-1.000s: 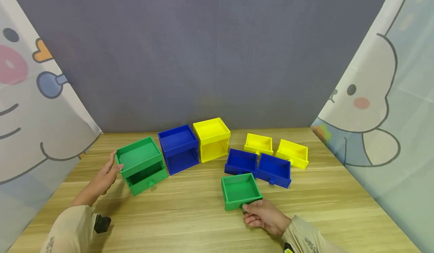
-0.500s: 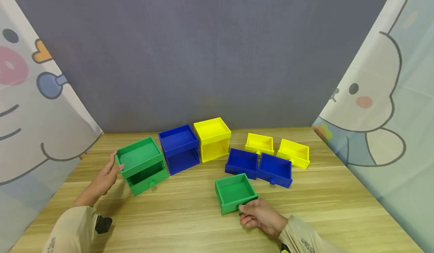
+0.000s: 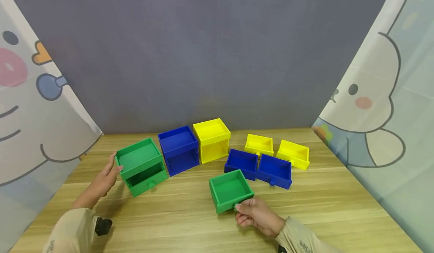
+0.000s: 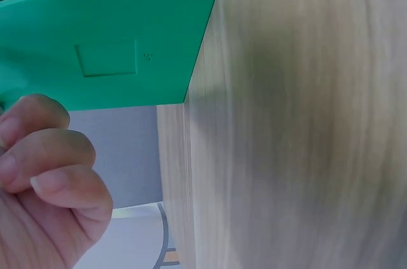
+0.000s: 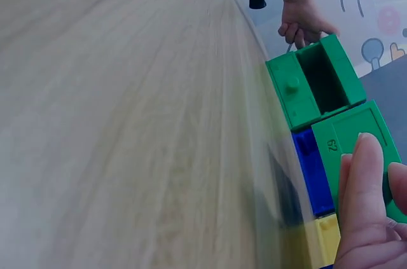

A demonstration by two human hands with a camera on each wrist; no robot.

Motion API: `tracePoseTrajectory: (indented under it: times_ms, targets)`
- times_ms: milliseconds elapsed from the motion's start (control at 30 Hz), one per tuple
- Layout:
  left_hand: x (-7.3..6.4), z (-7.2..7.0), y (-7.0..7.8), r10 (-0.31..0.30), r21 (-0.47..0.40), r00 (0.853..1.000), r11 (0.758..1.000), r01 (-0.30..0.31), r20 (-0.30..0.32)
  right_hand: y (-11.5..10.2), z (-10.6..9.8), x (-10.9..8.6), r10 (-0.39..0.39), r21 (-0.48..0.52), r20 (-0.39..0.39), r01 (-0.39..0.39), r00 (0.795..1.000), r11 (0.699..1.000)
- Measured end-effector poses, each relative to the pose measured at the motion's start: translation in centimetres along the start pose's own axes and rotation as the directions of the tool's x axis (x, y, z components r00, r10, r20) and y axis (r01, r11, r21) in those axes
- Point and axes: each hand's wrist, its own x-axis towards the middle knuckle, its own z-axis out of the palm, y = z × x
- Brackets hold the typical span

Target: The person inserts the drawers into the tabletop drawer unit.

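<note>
My right hand (image 3: 259, 216) pinches the front knob of a small green drawer (image 3: 231, 188). The drawer is held off the wood, its marked underside turned toward the right wrist view. At the left, a green cabinet (image 3: 140, 157) with a tray-like top has one drawer in its lower slot and an open upper slot. My left hand (image 3: 104, 179) grips the cabinet's upper left edge, thumb at the near corner. In the left wrist view, curled fingers (image 4: 57, 161) lie against the cabinet's side wall (image 4: 127, 46); the thumb is out of sight there.
A blue cabinet (image 3: 178, 142) and a yellow cabinet (image 3: 211, 132), both without drawers, stand right of the green one. Two blue drawers (image 3: 241, 160) and two yellow drawers (image 3: 294, 151) lie on the wooden table (image 3: 162, 223) at the right. A grey wall (image 3: 217, 57) closes the back.
My right hand has moved left with the green drawer, which has risen a little and turned slightly. The left hand and the green cabinet have stayed in place.
</note>
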Motion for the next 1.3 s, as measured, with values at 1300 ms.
tracePoseTrajectory:
  times_ms: [1300]
  targets:
    - [-0.4, -0.2, 0.3, -0.023, 0.02, 0.998, 1.0, 0.022, 0.05, -1.2, 5.1, 4.9, -0.03, -0.013, 0.136, 0.032, 0.99, 0.999]
